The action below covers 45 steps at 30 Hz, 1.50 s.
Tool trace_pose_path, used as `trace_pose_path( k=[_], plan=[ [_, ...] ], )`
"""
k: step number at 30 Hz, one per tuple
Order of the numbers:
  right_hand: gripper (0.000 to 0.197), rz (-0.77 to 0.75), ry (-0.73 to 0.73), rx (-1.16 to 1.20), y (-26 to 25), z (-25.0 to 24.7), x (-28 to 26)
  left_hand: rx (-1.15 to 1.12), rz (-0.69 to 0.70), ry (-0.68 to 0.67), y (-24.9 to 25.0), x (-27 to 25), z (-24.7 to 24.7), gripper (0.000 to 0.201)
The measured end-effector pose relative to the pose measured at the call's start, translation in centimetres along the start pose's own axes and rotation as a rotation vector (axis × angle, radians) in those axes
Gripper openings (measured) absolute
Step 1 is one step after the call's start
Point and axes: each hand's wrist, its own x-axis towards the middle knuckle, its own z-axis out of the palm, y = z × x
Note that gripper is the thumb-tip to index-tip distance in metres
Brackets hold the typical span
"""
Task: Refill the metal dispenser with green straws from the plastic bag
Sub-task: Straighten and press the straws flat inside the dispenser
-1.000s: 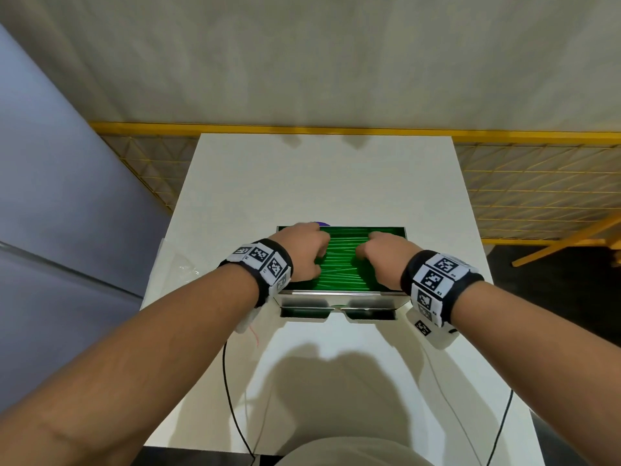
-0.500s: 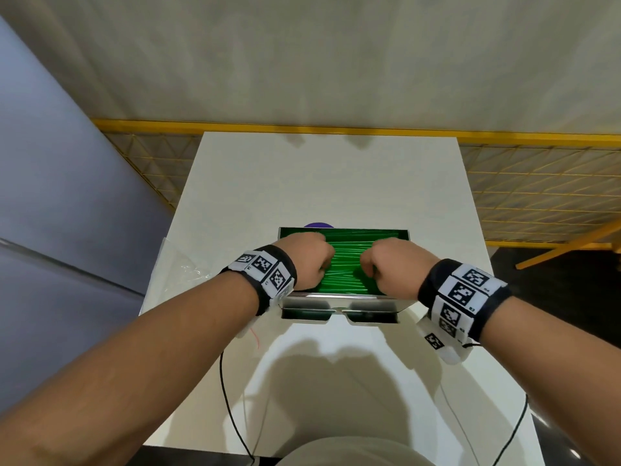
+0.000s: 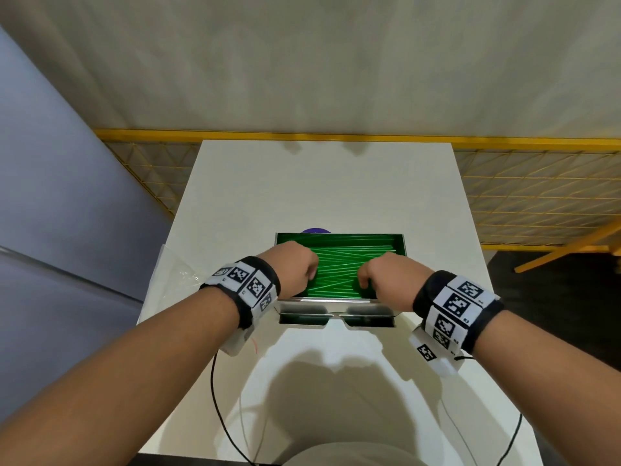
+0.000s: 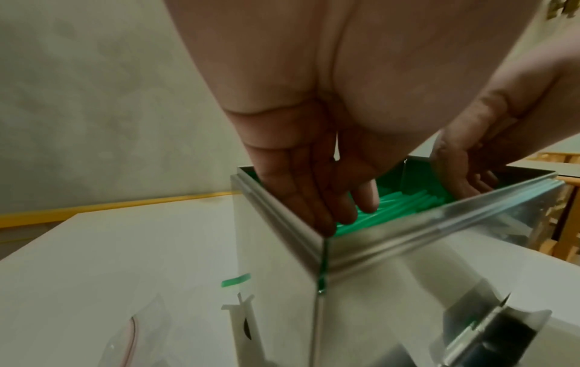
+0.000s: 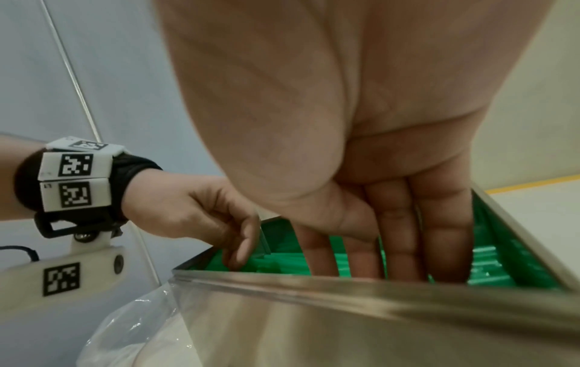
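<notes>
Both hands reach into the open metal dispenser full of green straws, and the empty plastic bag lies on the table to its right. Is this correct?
One detail is wrong: the plastic bag lies left of the metal dispenser, as the head view shows. Both hands, left and right, do reach onto the green straws.

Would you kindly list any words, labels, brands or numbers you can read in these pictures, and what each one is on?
No readable words or brands anywhere.
Wristband tags near the left hand: black-and-white square codes, with tiny marks beside them too small to read.
Tags at the right hand: the same.
Metal dispenser and plastic bag: no lettering seen.
</notes>
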Motion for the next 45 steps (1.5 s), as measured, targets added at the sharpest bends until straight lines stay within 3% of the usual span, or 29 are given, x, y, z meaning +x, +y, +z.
trace_pose_path(
  k=[2, 5, 9, 15, 19, 27, 35, 40, 42, 45],
  plan=[
    [0.049, -0.027, 0.062, 0.034, -0.3, 0.5, 0.0, -0.062, 0.019, 0.012, -0.1, -0.3, 0.5, 0.030],
    [0.050, -0.030, 0.151, 0.011, -0.8, 1.1, 1.0, -0.084, -0.005, -0.088, 0.6, 0.3, 1.0, 0.029],
    [0.049, 0.028, 0.054, -0.071, -1.1, 1.0, 1.9, -0.026, -0.051, -0.165, 0.9, 0.9, 1.8, 0.038],
    [0.037, 0.044, 0.150, -0.093, -1.0, 0.6, 2.5, -0.010, 0.016, 0.048, 0.4, 0.5, 1.7, 0.025],
    [0.031, 0.064, 0.091, -0.077, -0.7, 1.2, 2.8, 0.040, -0.011, 0.028, 0.0, 0.6, 1.7, 0.027],
    [0.021, 0.050, 0.136, -0.036, 0.0, 1.5, 3.3, 0.059, -0.004, 0.047, 0.2, 1.3, 2.3, 0.025],
    [0.023, -0.012, 0.135, 0.052, 0.3, 1.3, 3.6, 0.081, 0.002, 0.055, -0.1, 2.0, 2.6, 0.028],
    [0.033, -0.001, 0.252, 0.199, 1.4, -1.5, 2.3, 0.116, 0.013, -0.016, -0.3, 1.9, 2.2, 0.034],
    [0.036, -0.012, 0.157, 0.197, 1.2, -2.1, 1.4, 0.136, 0.006, -0.082, -0.4, 1.8, 2.2, 0.033],
    [0.035, -0.032, -0.103, 0.014, -0.1, -1.3, 0.9, 0.147, -0.002, -0.139, -0.2, 1.7, 2.2, 0.030]
  ],
)
